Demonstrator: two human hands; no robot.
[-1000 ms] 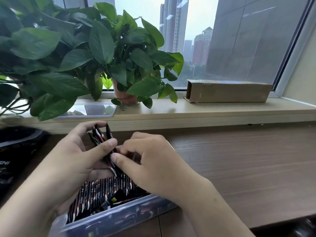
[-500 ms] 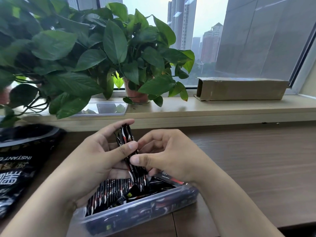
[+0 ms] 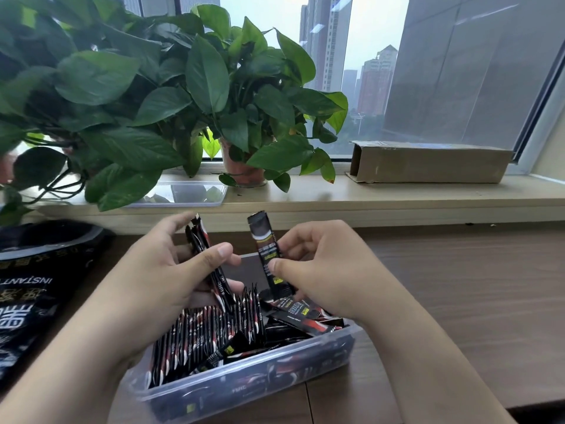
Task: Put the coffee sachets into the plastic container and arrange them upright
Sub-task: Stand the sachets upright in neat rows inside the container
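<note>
- Left hand (image 3: 159,276) is wrapped round a thin bundle of coffee sachets (image 3: 200,243), with the thumb clamped across them. The bundle leans, and its lower ends reach down to the packed ones.
- Right hand (image 3: 330,270) pinches a single sachet (image 3: 265,249) between thumb and fingertips. It is held nearly upright over the box's far side, just beside the bundle but not touching it.
- The clear plastic container (image 3: 244,384) sits close to the tabletop's (image 3: 458,286) near edge. A standing row (image 3: 208,332) fills its left part, and loose sachets (image 3: 302,316) lie flat in a heap at its right end.
- First risk: the standing row has no support on its right side. If the left hand lifts away or nudges it, I'd expect the end ones to fan over onto the flat heap.
- Second risk: the single sachet is held only by a fingertip pinch on slick foil. A twist on the way down could let it slip and land flat among the loose ones.
- Third risk: the flat heap takes up the floor where new sachets must stand. If one is pushed in on top of it, it will probably sit crooked or ride high.
- Fourth risk: the box is light and close to the near edge, so a firm downward press with both wrists could slide it toward the person.
- The black coffee bag (image 3: 36,286) lies by the left edge, well apart from the box.
</note>
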